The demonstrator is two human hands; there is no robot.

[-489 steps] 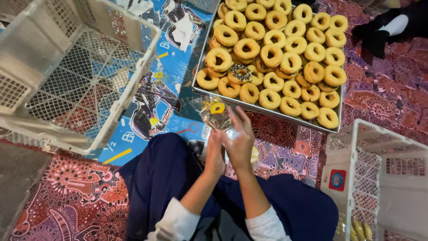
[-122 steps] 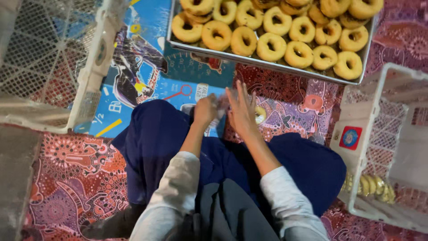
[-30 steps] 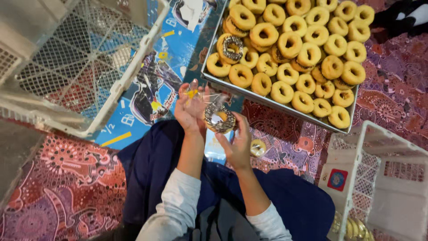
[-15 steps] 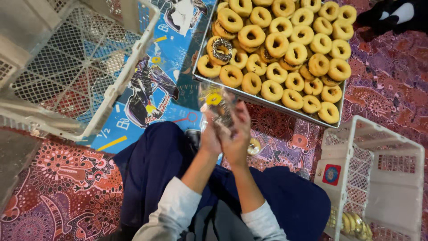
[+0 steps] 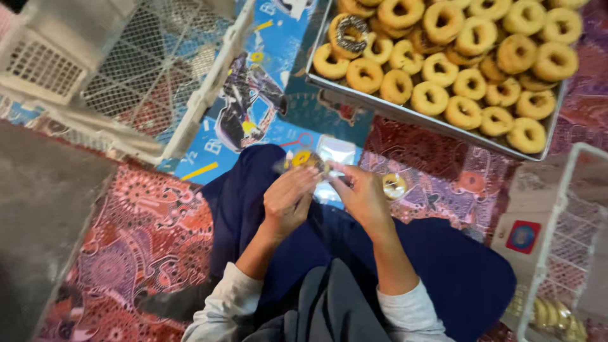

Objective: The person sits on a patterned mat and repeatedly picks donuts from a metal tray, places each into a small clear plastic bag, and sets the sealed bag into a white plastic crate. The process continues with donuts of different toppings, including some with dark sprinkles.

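Observation:
My left hand point(image 5: 288, 201) and my right hand point(image 5: 363, 197) are together over my lap in dark blue cloth, both gripping a clear plastic bag point(image 5: 306, 159) with a ring-shaped pastry inside. A metal tray point(image 5: 405, 115) of several golden ring pastries lies on the floor ahead; one dark sprinkled ring point(image 5: 351, 33) lies at its far left. A packed ring pastry point(image 5: 393, 185) rests on the mat just right of my right hand. More clear bags point(image 5: 335, 149) lie flat in front of my knees.
A white plastic crate point(image 5: 136, 76) stands tilted at the upper left on a blue printed mat point(image 5: 253, 95). Another white crate point(image 5: 560, 253) at the right holds packed pastries point(image 5: 551, 313) at its bottom. A patterned red carpet point(image 5: 145, 240) covers the floor; a grey slab point(image 5: 44, 221) lies at left.
My hands dropped from near the tray back down to my lap with the bagged pastry between them. The view shifted, so the tray sits higher and further right.

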